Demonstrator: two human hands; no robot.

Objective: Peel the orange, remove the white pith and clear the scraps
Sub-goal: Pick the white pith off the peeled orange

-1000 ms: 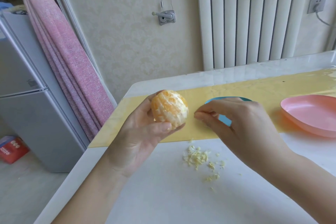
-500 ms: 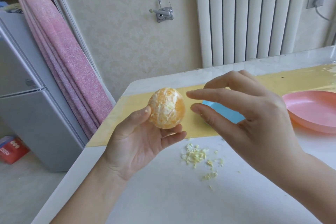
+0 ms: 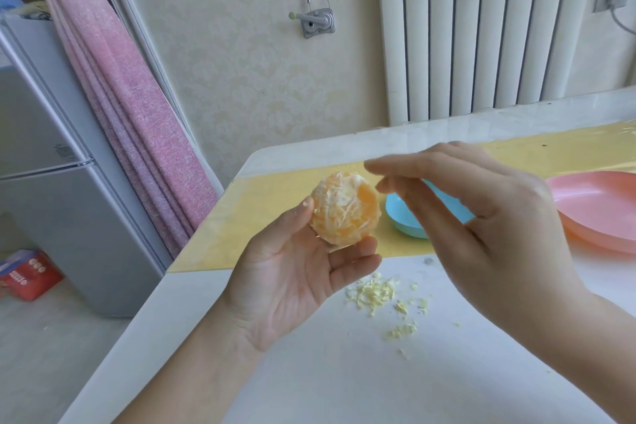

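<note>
One peeled orange [image 3: 345, 210] — round, its flesh glossy where bare and webbed with stringy white pith elsewhere — is held above the near edge of the yellow mat [image 3: 268, 217], cradled by the left hand [image 3: 296, 272], whose thumb presses one side while the curled fingers [image 3: 354, 251] support it from below. The right hand [image 3: 488, 234] is raised just beside the fruit, its fingers loosely spread and extended toward the orange's upper side; nothing is seen gripped in them, and contact with the fruit cannot be told. On the smooth white surface [image 3: 309, 372] below, a small heap of pale yellow pith scraps [image 3: 373, 291] is scattered, shredded and crumbly, with a few stray flecks lying nearby. Two shallow plastic dishes are set on the mat: a blue dish [image 3: 402, 217], partly hidden behind the right hand, and a pink dish [image 3: 599, 206] with a rounded rim — both matte and smooth. A ribbed white radiator [image 3: 481, 27] stands behind.
</note>
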